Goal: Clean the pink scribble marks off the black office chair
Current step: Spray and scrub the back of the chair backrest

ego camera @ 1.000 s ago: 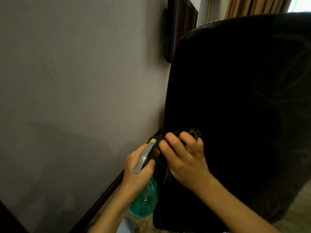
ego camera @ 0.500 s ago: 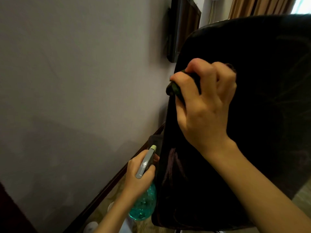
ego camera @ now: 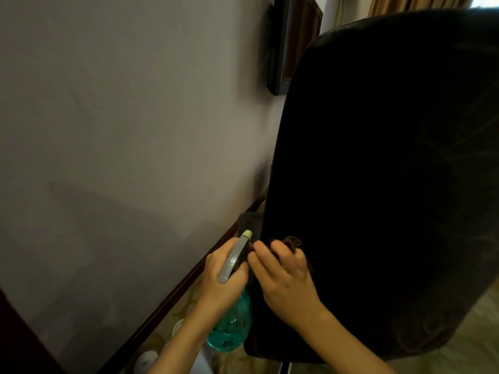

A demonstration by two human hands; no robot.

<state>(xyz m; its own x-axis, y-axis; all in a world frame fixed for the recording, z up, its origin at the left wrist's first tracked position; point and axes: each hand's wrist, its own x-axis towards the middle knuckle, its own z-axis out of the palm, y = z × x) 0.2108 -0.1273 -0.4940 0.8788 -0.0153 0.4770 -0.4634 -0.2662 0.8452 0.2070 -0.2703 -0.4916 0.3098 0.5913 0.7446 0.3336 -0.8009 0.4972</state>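
Dim light leaves the black chair [ego camera: 378,184] nearly detailless, while daylight glares at top right.

1. Your left hand [ego camera: 224,279] grips the spray bottle [ego camera: 232,327] by its neck. The bottle has a teal body, a grey head and a pale nozzle, which points up toward the chair.
2. Your right hand [ego camera: 286,282] is just beside the left one. Its fingers curl on a dark cloth [ego camera: 290,242] and hold it against the black chair [ego camera: 391,171], low on the back and near its left edge.
3. The chair back fills the right side. Faint thin lines [ego camera: 483,149] show far right; their colour is hard to tell.
4. On the left is a plain wall [ego camera: 121,117] with a dark baseboard [ego camera: 175,298], and a flat screen [ego camera: 280,49] hangs on it above.
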